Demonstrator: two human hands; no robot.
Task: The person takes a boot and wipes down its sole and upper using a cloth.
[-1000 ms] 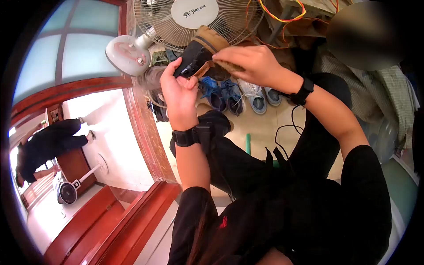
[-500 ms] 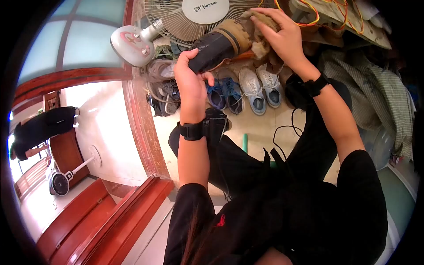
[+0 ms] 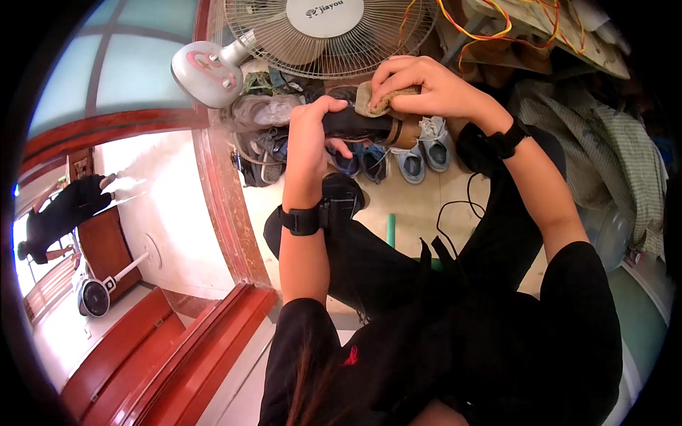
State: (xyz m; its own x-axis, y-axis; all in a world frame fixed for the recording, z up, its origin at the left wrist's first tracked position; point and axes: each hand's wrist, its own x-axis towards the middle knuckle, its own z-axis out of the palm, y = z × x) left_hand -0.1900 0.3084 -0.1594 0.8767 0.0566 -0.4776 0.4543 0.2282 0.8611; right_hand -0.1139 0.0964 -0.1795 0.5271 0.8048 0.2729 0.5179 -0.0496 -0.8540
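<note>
A black and tan boot [image 3: 359, 126] is held sideways in front of me, its tan part toward the right. My left hand [image 3: 310, 135] grips its left end, thumb on top and fingers below. In my right hand [image 3: 423, 86] is a brown cloth [image 3: 383, 99], pinched between the fingers and pressed on the upper side of the boot. Part of the boot is hidden behind the cloth and my left hand.
A fan [image 3: 327, 42] stands beyond my hands. Blue shoes [image 3: 373, 162] and pale sneakers [image 3: 435, 145] line the floor behind the boot. Wires [image 3: 497, 35] hang at upper right. Another person [image 3: 67, 213] stands beyond the doorway at left.
The boot has turned and come lower, its tan end swinging down to the right. My right hand with the cloth has moved down and left onto the boot. The other person has shifted slightly.
</note>
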